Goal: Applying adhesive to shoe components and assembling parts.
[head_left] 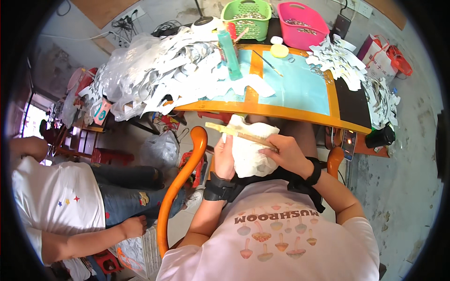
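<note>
Over my lap I hold a crumpled white cloth (253, 161), or a sheet of soft paper; which one I cannot tell. My left hand (225, 157) grips its left edge, the fingers partly hidden behind it. A flat yellowish-brown stick (248, 136) lies slantwise across the cloth, its paler end pointing up and left past my left fingertips. My right hand (288, 152) is closed around the stick's darker, right-hand end and rests against the cloth. Both hands are just below the table's front edge.
The orange-rimmed table (281, 112) bears a green bottle (228, 54), a thin brush (268, 63) and heaps of white cut pieces (173, 65). Green (246, 18) and pink baskets (302, 23) stand behind. A chair arm (176, 187) separates me from a seated person (61, 192) at left.
</note>
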Demonstrator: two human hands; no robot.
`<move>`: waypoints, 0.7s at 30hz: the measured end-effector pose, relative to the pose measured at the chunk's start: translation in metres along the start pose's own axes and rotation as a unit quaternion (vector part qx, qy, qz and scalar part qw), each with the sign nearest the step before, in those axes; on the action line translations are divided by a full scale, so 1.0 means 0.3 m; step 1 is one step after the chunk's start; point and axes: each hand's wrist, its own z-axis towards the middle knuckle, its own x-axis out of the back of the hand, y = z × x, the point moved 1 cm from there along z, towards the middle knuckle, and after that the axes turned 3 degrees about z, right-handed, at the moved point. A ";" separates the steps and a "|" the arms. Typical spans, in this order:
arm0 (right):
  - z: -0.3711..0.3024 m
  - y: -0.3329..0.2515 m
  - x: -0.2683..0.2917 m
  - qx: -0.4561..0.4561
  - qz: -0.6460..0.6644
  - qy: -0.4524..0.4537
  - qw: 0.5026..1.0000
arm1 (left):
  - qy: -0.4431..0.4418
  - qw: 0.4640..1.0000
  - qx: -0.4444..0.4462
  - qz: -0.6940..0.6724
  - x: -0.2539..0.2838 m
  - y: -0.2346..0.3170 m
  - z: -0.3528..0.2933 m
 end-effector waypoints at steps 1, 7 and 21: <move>0.012 -0.002 -0.013 -0.008 0.008 -0.025 1.000 | 0.049 0.999 -0.017 0.011 -0.003 0.035 -0.001; 0.159 0.022 0.034 -0.110 0.213 0.071 0.968 | 0.179 0.973 -0.062 0.131 0.303 0.205 0.016; 0.104 -0.018 -0.184 -0.060 0.182 0.057 0.980 | 0.100 0.780 -0.215 0.579 -0.006 -0.017 0.028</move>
